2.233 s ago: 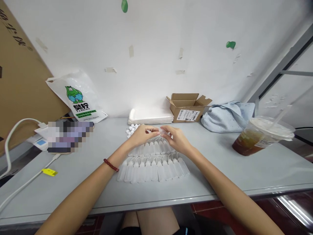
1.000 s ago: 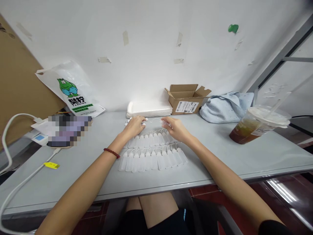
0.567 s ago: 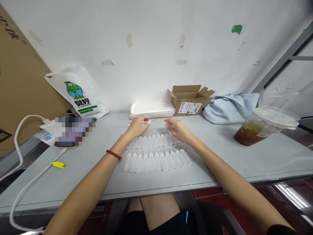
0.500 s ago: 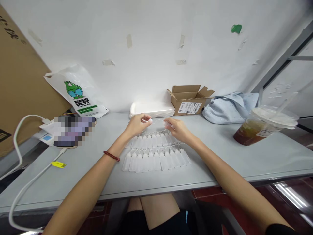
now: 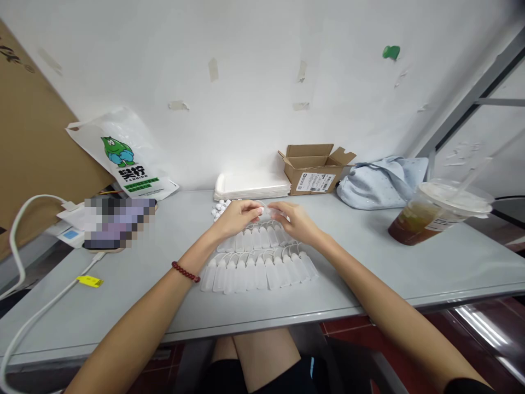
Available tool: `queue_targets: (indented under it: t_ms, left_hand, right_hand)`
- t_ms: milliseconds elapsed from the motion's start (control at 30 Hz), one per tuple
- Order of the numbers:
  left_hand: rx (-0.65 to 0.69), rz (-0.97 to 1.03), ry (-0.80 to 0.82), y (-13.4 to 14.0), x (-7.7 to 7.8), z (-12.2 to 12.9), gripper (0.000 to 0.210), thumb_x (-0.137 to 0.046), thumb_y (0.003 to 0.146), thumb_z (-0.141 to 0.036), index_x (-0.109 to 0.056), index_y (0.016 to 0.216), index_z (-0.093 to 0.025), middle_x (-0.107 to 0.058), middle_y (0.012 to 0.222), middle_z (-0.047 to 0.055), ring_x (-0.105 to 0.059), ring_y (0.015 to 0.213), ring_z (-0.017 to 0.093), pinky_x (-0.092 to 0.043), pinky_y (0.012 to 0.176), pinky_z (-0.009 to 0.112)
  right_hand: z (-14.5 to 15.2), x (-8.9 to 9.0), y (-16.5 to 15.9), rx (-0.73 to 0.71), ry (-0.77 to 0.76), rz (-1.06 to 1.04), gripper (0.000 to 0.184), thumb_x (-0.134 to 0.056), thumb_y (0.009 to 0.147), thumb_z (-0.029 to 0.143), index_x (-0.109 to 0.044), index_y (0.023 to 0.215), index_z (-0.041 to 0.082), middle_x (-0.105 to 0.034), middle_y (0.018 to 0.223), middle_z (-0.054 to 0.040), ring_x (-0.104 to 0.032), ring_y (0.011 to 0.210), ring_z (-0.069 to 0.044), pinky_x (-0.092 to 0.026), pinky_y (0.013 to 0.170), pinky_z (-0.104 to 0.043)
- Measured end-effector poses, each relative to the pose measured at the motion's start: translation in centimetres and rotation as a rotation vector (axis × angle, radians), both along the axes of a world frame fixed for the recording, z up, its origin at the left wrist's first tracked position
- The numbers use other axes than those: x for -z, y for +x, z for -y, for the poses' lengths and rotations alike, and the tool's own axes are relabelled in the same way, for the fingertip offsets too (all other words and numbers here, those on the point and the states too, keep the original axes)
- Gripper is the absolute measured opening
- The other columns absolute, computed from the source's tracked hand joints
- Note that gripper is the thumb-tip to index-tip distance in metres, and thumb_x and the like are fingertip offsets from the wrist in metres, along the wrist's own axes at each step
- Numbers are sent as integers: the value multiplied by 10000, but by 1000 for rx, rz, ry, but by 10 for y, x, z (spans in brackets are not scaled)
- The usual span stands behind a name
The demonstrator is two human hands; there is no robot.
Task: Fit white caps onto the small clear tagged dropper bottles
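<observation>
My left hand pinches a small white cap between thumb and fingertips. Close beside it, my right hand grips a small translucent bottle, mostly hidden by the fingers. Cap and bottle are at or almost at contact; I cannot tell whether they touch. Below the hands, several flat translucent bottles with white tops and thin cord loops lie in two rows, a front row and a back row partly covered by my hands. A heap of loose white caps lies behind my left hand.
White trays are stacked against the wall, beside an open cardboard box and a light blue cloth bag. A drink cup leans at the right. At the left are a phone, a white cable and a plastic bag.
My hands have come closer together, bringing the cap and the bottle near each other. The heap of white caps now shows behind my left hand. The view has shifted slightly.
</observation>
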State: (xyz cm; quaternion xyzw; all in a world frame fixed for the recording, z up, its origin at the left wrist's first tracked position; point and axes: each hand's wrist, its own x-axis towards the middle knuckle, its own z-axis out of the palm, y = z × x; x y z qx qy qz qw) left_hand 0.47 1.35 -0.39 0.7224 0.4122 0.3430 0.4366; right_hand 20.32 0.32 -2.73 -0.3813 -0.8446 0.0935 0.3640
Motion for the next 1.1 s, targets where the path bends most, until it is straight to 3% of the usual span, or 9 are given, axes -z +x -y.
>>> queue_targets:
  t_ms: [133,433,633,800,933,1100]
  left_hand:
    - [23,49,-67,2,-5,5,269,-591,796,-364,-667,896,-126,-663,848,63,-629,765,159,-537,733,312]
    - [8,11,-49,3,-9,9,220,-599,780,-350,-667,776,-140,-647,719,37,-615,673,150,-534,671,292]
    - [32,19,-58,3,-11,12,220,-631,770,-357,-669,755,-141,-633,694,26,-602,648,141,-523,686,299]
    - [10,61,3,3,-13,14,200,-684,730,-341,-684,789,-149,-663,786,37,-605,712,153,-516,710,302]
    - [25,58,-61,2,-13,12,238,-637,777,-380,-689,787,-148,-682,805,51,-635,735,159,-529,736,314]
    - [47,-23,-178,2,-9,9,397,-496,869,-453,-630,696,-121,-657,689,75,-629,584,153,-518,556,288]
  right_hand:
    - [6,-2,-4,-17,6,-10,266,-453,895,170,-600,1117,184,-676,979,-98,-620,843,-202,-485,747,-328]
    - [7,1,-6,-41,68,-60,315,-434,905,163,-639,1136,221,-620,963,-95,-607,835,-183,-496,741,-323]
    - [8,-6,-5,53,-88,-179,249,-525,862,205,-632,1086,206,-699,881,-63,-644,788,-182,-490,712,-305]
    - [9,-8,-6,65,-267,-277,216,-511,856,231,-586,1048,167,-687,787,-36,-584,601,-129,-459,590,-256]
    - [10,-9,-7,63,-276,-303,217,-511,852,256,-562,1045,170,-677,796,-33,-557,597,-125,-444,583,-255]
    - [14,-11,-10,60,-218,-265,196,-492,857,247,-553,1027,171,-676,819,-42,-560,620,-127,-418,586,-245]
